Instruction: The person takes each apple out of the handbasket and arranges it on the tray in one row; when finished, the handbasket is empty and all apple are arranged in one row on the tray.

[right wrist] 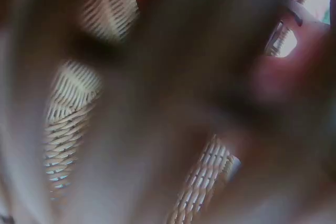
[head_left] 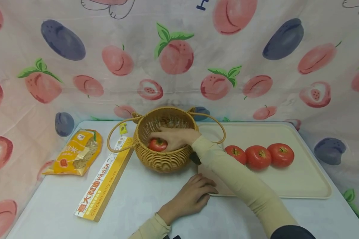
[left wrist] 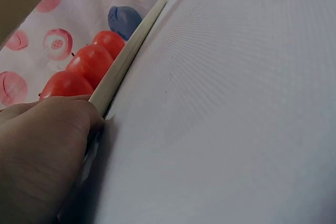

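Note:
A round wicker basket [head_left: 155, 161] with two loop handles stands at the back middle of the table. My right hand [head_left: 179, 137] reaches over its rim and holds a red tomato [head_left: 158, 144] inside it. In the right wrist view, blurred fingers and woven wicker [right wrist: 68, 145] fill most of the picture. My left hand [head_left: 189, 196] rests at the near left corner of a cream tray [head_left: 305, 179], fingers over the rim and thumb in front. Three tomatoes [head_left: 258, 157] sit in a row on that tray, the leftmost partly hidden by my right sleeve.
Left of the basket lies a long yellow and white pasta box [head_left: 104, 179], slanting away. Beyond it is a yellow bag [head_left: 77, 152] with a clear window. A small yellow packet [head_left: 123, 128] lies behind the box. A fruit-print cloth [head_left: 179, 83] hangs behind the table.

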Tool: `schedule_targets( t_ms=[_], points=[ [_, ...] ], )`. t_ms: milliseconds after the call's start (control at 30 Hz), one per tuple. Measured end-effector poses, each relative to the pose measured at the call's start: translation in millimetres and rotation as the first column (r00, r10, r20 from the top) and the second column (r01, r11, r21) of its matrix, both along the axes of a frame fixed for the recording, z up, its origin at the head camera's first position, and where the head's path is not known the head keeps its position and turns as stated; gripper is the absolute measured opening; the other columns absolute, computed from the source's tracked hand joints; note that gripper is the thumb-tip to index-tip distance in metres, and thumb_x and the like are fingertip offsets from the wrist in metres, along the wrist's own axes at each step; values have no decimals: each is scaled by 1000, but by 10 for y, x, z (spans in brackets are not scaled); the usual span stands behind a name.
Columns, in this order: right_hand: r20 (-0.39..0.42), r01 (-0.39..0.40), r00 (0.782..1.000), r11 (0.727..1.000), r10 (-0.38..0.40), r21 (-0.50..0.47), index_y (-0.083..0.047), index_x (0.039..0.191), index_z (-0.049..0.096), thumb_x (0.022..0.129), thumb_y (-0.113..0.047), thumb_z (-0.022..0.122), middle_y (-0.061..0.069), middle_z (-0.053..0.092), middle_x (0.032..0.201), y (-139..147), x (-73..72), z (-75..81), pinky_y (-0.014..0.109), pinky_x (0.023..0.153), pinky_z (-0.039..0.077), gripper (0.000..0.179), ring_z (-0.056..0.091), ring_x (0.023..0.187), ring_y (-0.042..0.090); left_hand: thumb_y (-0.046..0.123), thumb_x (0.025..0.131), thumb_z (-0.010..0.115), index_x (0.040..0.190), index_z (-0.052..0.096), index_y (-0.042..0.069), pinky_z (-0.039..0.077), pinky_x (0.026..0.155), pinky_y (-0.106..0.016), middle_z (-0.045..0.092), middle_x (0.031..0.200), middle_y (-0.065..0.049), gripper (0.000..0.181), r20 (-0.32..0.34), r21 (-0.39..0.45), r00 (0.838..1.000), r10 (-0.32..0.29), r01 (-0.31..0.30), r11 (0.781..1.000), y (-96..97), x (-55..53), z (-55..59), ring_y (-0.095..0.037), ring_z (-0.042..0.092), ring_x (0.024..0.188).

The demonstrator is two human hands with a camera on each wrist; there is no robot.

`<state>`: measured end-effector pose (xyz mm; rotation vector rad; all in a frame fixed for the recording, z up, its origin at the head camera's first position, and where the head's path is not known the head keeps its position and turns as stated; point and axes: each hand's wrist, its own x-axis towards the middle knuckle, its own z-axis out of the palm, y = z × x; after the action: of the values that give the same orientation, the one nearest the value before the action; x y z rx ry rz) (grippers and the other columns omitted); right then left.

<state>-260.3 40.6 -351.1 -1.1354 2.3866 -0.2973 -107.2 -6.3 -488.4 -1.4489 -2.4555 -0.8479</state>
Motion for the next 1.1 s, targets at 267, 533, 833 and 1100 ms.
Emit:
schedule_targets(
  t_ms=[267, 533, 833, 1100],
  points=[
    [-33, 16, 999, 992, -20, -128, -32, 139, 37, 85, -33, 65, -1, 37, 136, 108, 65, 107, 32, 102, 42, 61, 46, 120, 13, 14, 89, 57, 110, 64, 25, 31, 114, -40, 58, 123, 6, 24, -6, 2, 1000, 9, -9, 1000, -3, -13, 14, -11, 49, 121],
    [-86, 46, 994, 974, -67, -224, -37, 136, 39, 83, -37, 66, -4, 36, 136, 230, 119, 112, 28, 93, 47, 59, 52, 109, 10, 15, 90, 55, 110, 64, 25, 27, 117, -38, 57, 124, 7, 24, 31, 6, 1000, -2, 1, 1000, 1, -6, -21, -10, 47, 123],
    [-173, 90, 971, 921, -166, -380, -33, 136, 42, 82, -40, 69, -2, 36, 140, 425, 214, 103, 34, 91, 51, 61, 53, 112, 16, 15, 90, 57, 110, 64, 25, 29, 115, -40, 57, 123, 7, 23, 2, -2, 1000, 0, 0, 1000, -2, -11, -9, -11, 48, 122],
    [-192, 102, 958, 877, -214, -469, -36, 135, 42, 82, -44, 68, -4, 34, 143, 528, 296, 73, 40, 95, 50, 60, 49, 119, 17, 14, 90, 57, 110, 64, 25, 31, 114, -41, 57, 123, 6, 24, 5, 8, 1000, -3, 3, 1000, 7, -3, -20, -11, 49, 122]
  ],
)
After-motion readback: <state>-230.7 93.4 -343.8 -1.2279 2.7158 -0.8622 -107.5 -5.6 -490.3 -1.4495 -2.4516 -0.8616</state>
